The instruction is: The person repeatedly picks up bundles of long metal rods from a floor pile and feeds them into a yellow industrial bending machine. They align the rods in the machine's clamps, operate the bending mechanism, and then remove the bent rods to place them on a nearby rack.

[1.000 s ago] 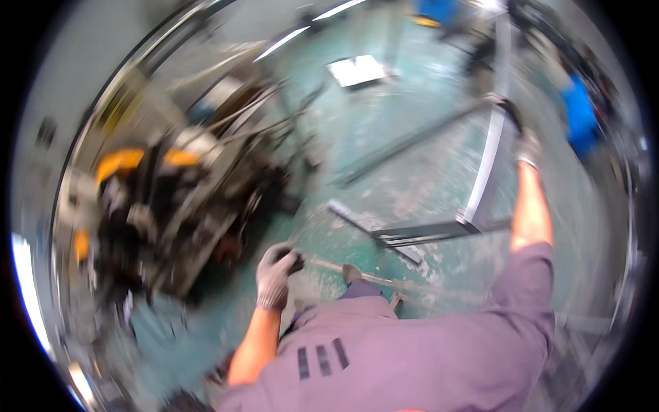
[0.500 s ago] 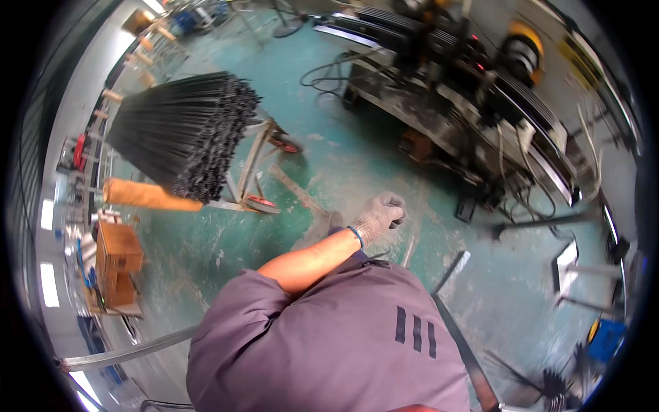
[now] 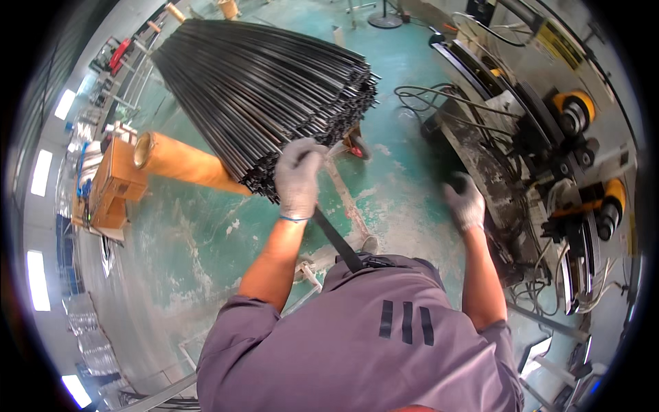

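Observation:
My left hand (image 3: pixel 299 180), in a pale knit glove, is at the near ends of a large stack of thin black tubes (image 3: pixel 274 89). Its fingers curl inward; what they close on is hidden. A dark bar (image 3: pixel 336 240) runs from beside that wrist down to my waist, and I cannot tell whether the hand grips it. My right hand (image 3: pixel 465 202), gloved too, hovers over the floor beside the machine bench on the right. Blur and dark fingertips hide how far its fingers are closed.
A thick orange-brown cardboard tube (image 3: pixel 189 163) lies beside the stack, near a brown carton (image 3: pixel 118 175). A wheel (image 3: pixel 358 145) shows under the stack. On the right stands the machine bench (image 3: pixel 473 158) with yellow-black motors (image 3: pixel 575 112) and loose cables (image 3: pixel 429 96).
The view has swung left and the tube stack looks nearer. My left hand has gone from above the floor to the tube ends. My right hand has come into view.

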Tool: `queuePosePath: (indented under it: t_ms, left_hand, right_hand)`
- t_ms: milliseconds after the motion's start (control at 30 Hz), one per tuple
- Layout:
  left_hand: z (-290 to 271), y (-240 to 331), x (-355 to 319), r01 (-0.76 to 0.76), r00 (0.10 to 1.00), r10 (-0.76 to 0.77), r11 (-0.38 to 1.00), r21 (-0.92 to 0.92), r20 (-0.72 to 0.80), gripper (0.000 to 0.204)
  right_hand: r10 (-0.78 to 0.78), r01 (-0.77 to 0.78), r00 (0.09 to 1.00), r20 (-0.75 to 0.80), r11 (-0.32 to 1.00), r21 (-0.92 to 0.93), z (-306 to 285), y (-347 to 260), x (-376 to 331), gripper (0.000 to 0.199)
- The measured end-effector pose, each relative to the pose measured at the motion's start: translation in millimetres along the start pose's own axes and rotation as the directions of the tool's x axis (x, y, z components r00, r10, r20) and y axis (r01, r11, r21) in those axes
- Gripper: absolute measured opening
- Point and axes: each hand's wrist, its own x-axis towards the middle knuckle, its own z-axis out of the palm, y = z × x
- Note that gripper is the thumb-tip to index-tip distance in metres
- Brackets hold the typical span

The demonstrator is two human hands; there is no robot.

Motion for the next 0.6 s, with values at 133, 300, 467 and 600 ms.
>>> queuePosePath:
  t_ms: [133,300,467,600]
  left_hand:
    - [-52,10,11,0.101,0.91,-0.168,0.977,-0.19,-0.379,0.018]
    - [-77,16,-17,0.165,0.793,-0.279,0.954,-0.251,-0.542,0.021]
    - [-82,38,-31,0.127,0.719,-0.236,0.969,-0.21,-0.654,0.021]
    - [-87,46,-31,0.133,0.709,-0.195,0.981,-0.143,-0.678,0.02]
  right_hand:
    - [-0.341,0.345,0.896,0.284,0.938,0.038,68,-133,45,0.047]
    - [-0.532,0.62,0.717,0.451,0.782,-0.063,148,-238,73,0.057]
    - [-0.431,0.648,0.743,0.512,0.657,-0.386,214,-305,85,0.089]
    - [-0.32,0.62,0.742,0.589,0.662,-0.421,237,-330,73,0.101]
